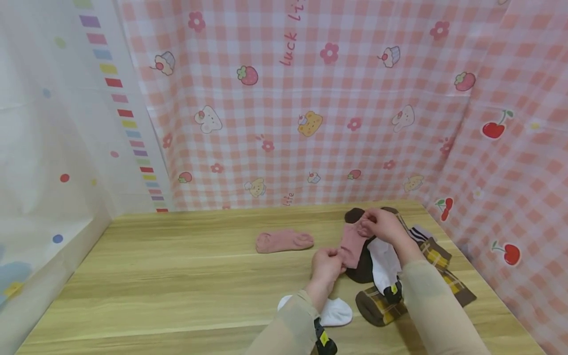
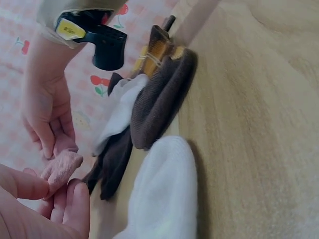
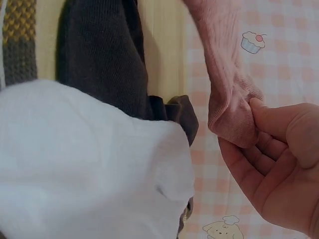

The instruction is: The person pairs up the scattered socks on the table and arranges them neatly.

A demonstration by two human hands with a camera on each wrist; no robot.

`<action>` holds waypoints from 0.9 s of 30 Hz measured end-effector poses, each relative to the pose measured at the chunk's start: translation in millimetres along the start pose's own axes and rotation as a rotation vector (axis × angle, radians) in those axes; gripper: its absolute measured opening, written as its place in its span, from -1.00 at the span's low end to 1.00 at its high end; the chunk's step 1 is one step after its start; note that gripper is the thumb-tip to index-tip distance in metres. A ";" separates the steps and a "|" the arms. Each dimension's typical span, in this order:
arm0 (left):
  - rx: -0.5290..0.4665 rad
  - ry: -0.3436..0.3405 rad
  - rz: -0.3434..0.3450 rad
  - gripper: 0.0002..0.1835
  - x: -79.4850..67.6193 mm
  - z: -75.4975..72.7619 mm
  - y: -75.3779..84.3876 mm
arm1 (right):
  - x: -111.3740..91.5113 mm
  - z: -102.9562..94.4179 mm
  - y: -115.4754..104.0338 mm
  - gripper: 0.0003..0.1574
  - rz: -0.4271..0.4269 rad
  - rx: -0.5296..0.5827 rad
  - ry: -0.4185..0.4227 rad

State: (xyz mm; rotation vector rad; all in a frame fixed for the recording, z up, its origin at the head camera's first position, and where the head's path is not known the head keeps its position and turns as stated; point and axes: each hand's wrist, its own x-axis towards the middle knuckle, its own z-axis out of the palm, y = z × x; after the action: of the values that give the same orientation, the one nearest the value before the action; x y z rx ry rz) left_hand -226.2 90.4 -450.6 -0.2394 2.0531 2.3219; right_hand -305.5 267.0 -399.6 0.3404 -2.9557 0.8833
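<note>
Between my two hands a pink sock point(image 1: 352, 245) is held stretched, raised over the pile of socks. My left hand point(image 1: 325, 268) pinches its near end between thumb and fingers. The far end is gripped by my right hand point(image 3: 284, 164), thumb on top, as the right wrist view shows. A second pink sock point(image 1: 284, 241) lies flat on the table to the left. Beneath the held sock are a dark brown sock point(image 3: 104, 59) and a white sock point(image 1: 383, 261). Another white sock point(image 2: 167, 189) lies under my left forearm, partly hidden by it.
Brown and yellow plaid socks point(image 1: 457, 286) lie at the right of the wooden table point(image 1: 177, 276), with a black-and-white striped sock point(image 1: 421, 233) behind them. Pink checked cloth point(image 1: 275, 108) hangs along the back and right edges, and a white curtain point(image 1: 40, 148) stands at the left.
</note>
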 end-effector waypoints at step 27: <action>0.024 0.080 0.160 -0.88 14.6 -33.1 19.9 | -11.5 8.9 6.6 -0.73 0.046 0.252 0.053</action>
State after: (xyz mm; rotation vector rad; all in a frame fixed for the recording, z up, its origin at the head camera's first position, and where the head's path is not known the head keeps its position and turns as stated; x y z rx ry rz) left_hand -240.0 54.1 -436.8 -0.1761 2.2129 2.4132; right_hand -295.5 269.7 -411.7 0.2530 -2.8174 1.2544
